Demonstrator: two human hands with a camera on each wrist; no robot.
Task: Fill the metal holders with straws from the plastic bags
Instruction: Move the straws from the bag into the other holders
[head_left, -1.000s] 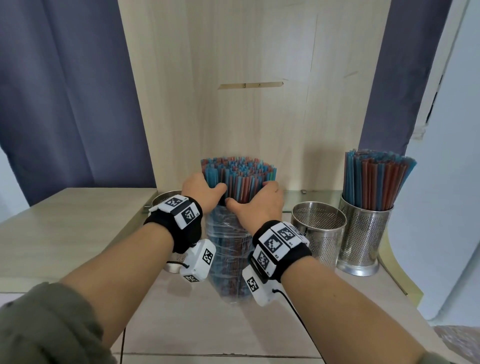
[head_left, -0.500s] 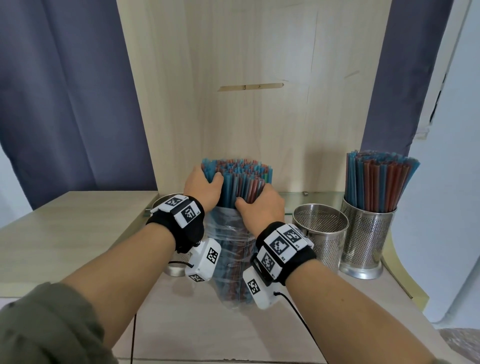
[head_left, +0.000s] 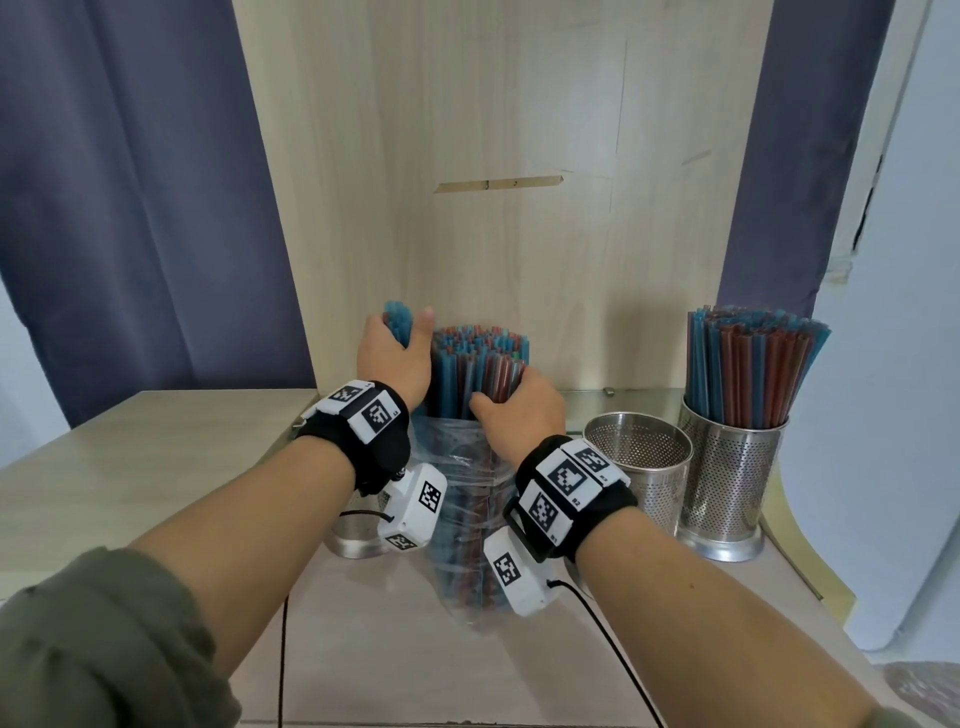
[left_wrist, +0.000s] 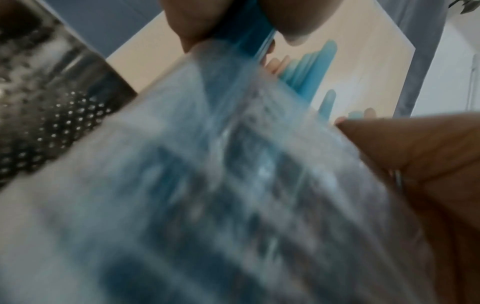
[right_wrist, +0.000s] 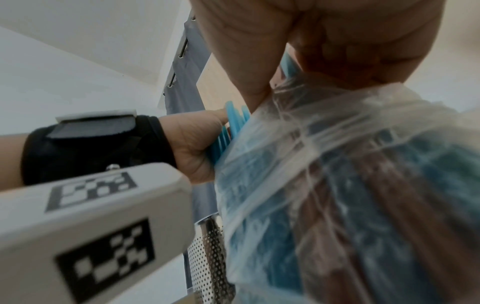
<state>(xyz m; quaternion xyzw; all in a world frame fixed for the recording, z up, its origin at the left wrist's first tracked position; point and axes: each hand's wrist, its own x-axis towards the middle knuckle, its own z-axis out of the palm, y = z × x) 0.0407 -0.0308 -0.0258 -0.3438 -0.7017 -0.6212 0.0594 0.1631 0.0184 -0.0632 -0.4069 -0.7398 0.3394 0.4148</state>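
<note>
Wood worktop (head_left: 130, 467), wood back panel (head_left: 493, 130), blue curtains (head_left: 130, 182) | three metal holders: one full (head_left: 730, 499), one unfilled (head_left: 641, 467), one behind left wrist (right_wrist: 210, 257) | plastic bag (head_left: 467, 499) of straws (head_left: 480, 364) upright at centre; right hand (head_left: 519, 410) grips them | left hand (head_left: 397, 358), fingers curled, grips blue bunch (head_left: 399, 322) | wrist views show bag's wrinkles.

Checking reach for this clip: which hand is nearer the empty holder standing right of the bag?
Right. The right hand grips the bagged straws just left of the empty holder; the left hand is on the bundle's far side.
</note>
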